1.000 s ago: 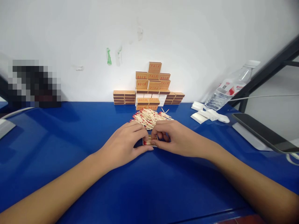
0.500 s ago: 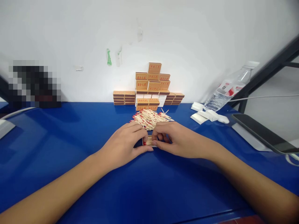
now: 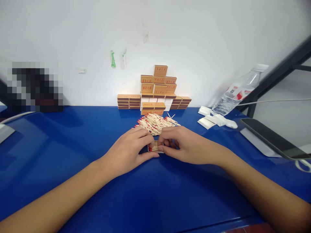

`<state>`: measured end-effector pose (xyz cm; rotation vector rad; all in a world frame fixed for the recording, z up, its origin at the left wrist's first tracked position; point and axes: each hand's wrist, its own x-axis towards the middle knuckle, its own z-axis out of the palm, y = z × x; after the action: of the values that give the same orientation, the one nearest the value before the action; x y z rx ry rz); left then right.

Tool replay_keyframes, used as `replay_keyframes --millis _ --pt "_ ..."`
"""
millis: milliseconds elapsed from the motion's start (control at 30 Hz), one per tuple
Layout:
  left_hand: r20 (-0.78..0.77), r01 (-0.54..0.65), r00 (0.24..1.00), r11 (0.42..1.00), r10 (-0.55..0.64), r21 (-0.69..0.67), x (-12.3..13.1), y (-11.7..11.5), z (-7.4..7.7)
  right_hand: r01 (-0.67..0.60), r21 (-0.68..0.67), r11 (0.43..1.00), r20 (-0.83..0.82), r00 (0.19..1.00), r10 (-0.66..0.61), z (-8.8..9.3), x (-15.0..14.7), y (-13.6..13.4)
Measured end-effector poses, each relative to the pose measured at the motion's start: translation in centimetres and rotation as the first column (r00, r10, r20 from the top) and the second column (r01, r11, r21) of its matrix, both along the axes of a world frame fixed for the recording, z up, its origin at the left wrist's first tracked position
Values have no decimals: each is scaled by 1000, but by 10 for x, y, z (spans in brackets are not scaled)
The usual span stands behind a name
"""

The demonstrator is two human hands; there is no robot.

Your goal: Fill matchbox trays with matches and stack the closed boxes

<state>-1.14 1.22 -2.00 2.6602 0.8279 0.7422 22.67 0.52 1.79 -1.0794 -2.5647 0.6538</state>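
Note:
A small white matchbox tray (image 3: 161,152) lies on the blue table between my hands, with red-headed matches (image 3: 154,147) side by side inside. My left hand (image 3: 130,147) grips the tray's left end, thumb along the near side and fingers bent over the far side. At the right end, my right hand (image 3: 186,145) has its fingers curled, with thumb and forefinger closed on the matches in the tray. Those fingers partly cover the tray's right end. Just beyond lies a loose heap of matches (image 3: 155,123), heads pointing various ways.
Orange matchboxes (image 3: 147,88) stand stacked against the wall behind the heap. To the right are white tray-like pieces (image 3: 206,123), a leaning water bottle (image 3: 230,95) and a phone (image 3: 272,136) on a stand. A blurred-out dark object (image 3: 36,87) stands far left.
The view has shifted very slightly. Both hands keep nearly the same place at the tray, with hardly any finger movement visible.

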Motion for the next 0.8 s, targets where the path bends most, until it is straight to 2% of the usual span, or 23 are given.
replay_keyframes --millis 333,467,633,800 --pt "78 60 995 998 -62 25 2 -2 3 -18 -9 1000 9 1000 18 -1 2 1" --pt "61 56 996 998 -58 24 2 -2 2 -26 5 1000 6 1000 26 -1 1 1" --pt "49 25 998 998 -27 55 1 -1 -1 65 119 991 -6 998 -65 -2 2 3" --pt "62 14 998 998 -18 60 1 -2 0 197 253 947 -47 980 -192 -5 8 11"
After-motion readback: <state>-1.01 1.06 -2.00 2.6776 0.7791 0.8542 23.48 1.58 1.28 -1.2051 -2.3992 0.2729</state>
